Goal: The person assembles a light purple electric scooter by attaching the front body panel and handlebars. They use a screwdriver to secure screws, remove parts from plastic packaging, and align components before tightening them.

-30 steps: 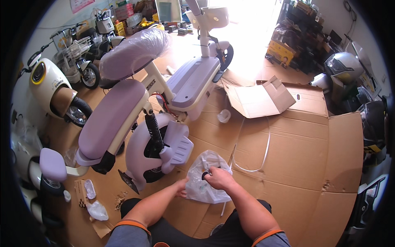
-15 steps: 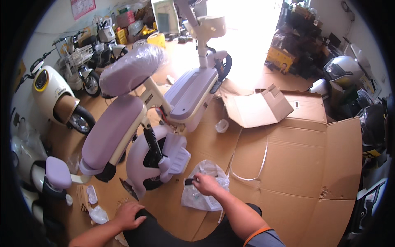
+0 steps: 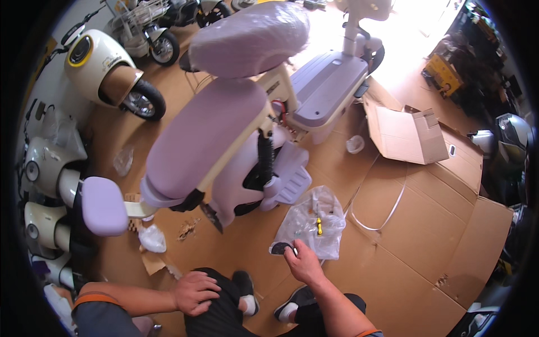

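My right hand point(image 3: 303, 264) pinches a small dark, rounded piece point(image 3: 280, 247) by its side; its exact kind is not clear. That hand is at the near edge of a clear plastic bag point(image 3: 331, 238) lying on the floor. On the bag lies a yellow-handled tool point(image 3: 319, 226) that looks like a screwdriver, with a few tiny bits around it. My left hand point(image 3: 196, 292) lies flat on my left thigh, fingers loosely spread, holding nothing. Before me stands a lilac electric scooter with a long seat point(image 3: 208, 137), a plastic-wrapped front seat point(image 3: 250, 42) and a footboard point(image 3: 328, 87).
Flattened cardboard point(image 3: 432, 224) covers the floor at right, with a white strap point(image 3: 396, 205) and an open carton piece point(image 3: 404, 135) on it. A cream scooter point(image 3: 92, 64) stands at far left. A lilac backrest pad point(image 3: 105, 206) sticks out behind the long seat.
My head has turned left and downward, so the scene has shifted right. My right hand has drawn back from over the bag to its near edge, uncovering the yellow-handled tool.
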`<state>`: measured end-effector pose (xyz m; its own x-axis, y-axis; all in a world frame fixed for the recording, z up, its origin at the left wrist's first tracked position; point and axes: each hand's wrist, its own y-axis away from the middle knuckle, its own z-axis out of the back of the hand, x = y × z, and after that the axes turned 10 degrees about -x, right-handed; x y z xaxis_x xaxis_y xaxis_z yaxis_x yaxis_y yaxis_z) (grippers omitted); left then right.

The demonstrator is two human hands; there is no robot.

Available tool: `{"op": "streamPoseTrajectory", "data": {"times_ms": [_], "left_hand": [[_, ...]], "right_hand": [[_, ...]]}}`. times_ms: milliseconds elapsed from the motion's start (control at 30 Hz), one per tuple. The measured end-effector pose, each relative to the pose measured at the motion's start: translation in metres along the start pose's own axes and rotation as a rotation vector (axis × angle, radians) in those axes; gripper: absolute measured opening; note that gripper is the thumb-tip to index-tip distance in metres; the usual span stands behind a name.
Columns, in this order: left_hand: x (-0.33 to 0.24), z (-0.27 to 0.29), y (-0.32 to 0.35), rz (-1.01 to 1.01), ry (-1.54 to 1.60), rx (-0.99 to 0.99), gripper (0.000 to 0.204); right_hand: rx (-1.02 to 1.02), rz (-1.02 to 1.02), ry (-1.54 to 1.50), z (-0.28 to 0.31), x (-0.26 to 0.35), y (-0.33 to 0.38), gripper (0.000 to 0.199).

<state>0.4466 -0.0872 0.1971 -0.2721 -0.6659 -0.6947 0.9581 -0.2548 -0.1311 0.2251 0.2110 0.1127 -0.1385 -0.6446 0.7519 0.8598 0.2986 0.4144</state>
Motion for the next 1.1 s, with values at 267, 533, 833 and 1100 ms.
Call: {"op": "streamPoseTrajectory", "data": {"times_ms": [267,533,833,1100], "left_hand": [[-0.068,0.008,0.025,0.134,0.203,0.135,0.02],[-0.228,-0.004,0.025,0.633,-0.221,0.479,0.031],[-0.312,0.157,0.036,1.163,0.957,-0.2,0.029],[-0.289,0.171,0.329,1.69,0.292,-0.147,0.021]], "right_hand": [[-0.062,-0.359,-0.119,-0.058,0.013,0.122,0.031],[0.123,-0.24,0.163,0.153,0.194,0.301,0.03],[-0.077,-0.724,0.735,0.367,-0.081,0.391,0.029],[-0.084,-0.482,0.17,0.331,0.078,0.282,0.019]]}}
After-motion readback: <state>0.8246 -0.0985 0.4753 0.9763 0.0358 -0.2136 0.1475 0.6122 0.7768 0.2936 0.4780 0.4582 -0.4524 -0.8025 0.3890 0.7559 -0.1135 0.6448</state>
